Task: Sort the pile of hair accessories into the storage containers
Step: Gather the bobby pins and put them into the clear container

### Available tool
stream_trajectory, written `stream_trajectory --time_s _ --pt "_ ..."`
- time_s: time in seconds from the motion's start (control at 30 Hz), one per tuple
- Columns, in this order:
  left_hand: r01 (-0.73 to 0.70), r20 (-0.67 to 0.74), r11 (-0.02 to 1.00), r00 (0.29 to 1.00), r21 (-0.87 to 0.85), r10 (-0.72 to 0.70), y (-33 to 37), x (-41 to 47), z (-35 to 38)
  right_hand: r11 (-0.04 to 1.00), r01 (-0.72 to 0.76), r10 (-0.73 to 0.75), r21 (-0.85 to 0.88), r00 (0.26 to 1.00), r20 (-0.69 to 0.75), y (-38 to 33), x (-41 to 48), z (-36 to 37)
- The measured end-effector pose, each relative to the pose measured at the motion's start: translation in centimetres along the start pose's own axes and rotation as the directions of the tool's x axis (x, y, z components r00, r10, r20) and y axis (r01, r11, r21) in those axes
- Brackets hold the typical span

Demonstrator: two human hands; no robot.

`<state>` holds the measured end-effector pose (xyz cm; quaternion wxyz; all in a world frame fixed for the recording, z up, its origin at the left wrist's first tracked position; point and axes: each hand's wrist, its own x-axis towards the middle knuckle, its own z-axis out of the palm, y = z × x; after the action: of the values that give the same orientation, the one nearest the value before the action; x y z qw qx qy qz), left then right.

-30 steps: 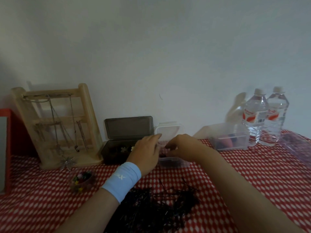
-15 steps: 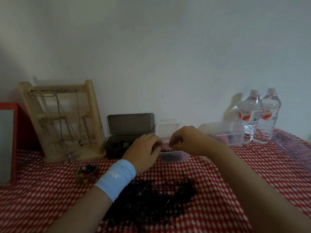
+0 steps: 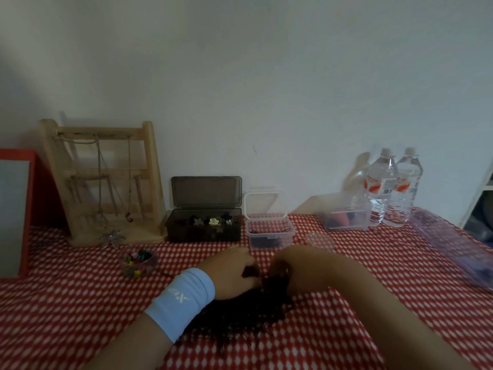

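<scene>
A dark pile of hairpins (image 3: 240, 311) lies on the red checked cloth in front of me. My left hand (image 3: 232, 271), with a light blue wristband, and my right hand (image 3: 296, 265) both rest on the far edge of the pile, fingers curled down into the pins. Whether either hand holds pins is hidden by the fingers. Just beyond the hands stands a small clear box (image 3: 269, 233) with its white-rimmed lid up and dark pins inside. To its left a smoky grey box (image 3: 205, 228) stands open with flower clips in it.
A wooden jewellery stand (image 3: 106, 182) and a red-framed board (image 3: 16, 209) stand at the left. A small bowl of coloured clips (image 3: 138, 260) sits near it. A clear lid (image 3: 318, 240), a clear tub (image 3: 346, 217), two water bottles (image 3: 392, 188) and a purple tray (image 3: 453, 241) are to the right.
Both hands have come back from the small clear box, down onto the pile of hairpins. The view has tilted so the boxes now show unobstructed.
</scene>
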<state>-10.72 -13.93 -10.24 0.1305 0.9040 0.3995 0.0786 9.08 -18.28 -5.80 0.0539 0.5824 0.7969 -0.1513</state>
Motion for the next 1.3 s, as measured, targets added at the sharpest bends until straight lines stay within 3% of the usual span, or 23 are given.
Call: stream_trajectory --time_s 0.1,0.2,0.3,0.47,0.57,0.7,0.93,1.1,1.23,1.3 --pt "0.068 0.097 0.997 0.993 0.028 -0.071 0.5 -0.8 -0.4 0.997 0.039 -0.036 0.065 0.998 -0.053 -0.3 0.2 0.1" --pt "0.094 0.207 0.991 0.972 0.099 -0.113 1.6 -1.5 -0.2 0.998 0.047 -0.047 0.041 0.999 -0.003 0.0 0.0 -0.1" --pt "0.055 0.135 0.994 0.989 0.090 -0.066 1.8 -1.5 0.1 0.996 0.074 -0.073 -0.044 0.997 0.030 0.2 0.0 0.3" --pt "0.000 0.079 1.000 0.997 -0.017 0.001 1.0 -1.1 -0.8 0.997 0.073 -0.073 0.014 0.997 0.016 -0.1 0.3 0.7" --pt "0.038 0.075 0.999 0.996 0.003 -0.039 0.9 -1.3 -0.5 0.999 0.047 -0.047 0.011 0.999 -0.011 0.1 0.2 0.6" --pt "0.100 0.153 0.993 0.982 0.069 -0.110 1.2 -1.8 0.0 0.988 0.115 -0.118 -0.099 0.993 -0.022 -0.1 0.5 0.9" --pt "0.058 0.098 0.998 0.994 -0.003 -0.057 0.8 -2.4 -1.6 0.993 0.112 -0.114 -0.028 0.992 -0.057 0.2 1.1 1.0" --pt "0.136 0.124 0.983 0.981 0.121 -0.151 1.6 -2.8 -0.8 0.996 0.093 -0.091 0.007 0.988 -0.123 0.0 1.4 1.5" --pt "0.089 0.011 0.990 0.996 0.113 -0.091 1.6 -2.2 0.1 0.994 0.067 -0.071 0.081 0.997 0.039 0.2 0.7 1.0" --pt "0.058 0.018 0.995 0.998 0.075 -0.060 1.1 -1.9 -0.1 0.997 0.060 -0.063 0.051 0.997 0.045 0.2 0.5 1.3"
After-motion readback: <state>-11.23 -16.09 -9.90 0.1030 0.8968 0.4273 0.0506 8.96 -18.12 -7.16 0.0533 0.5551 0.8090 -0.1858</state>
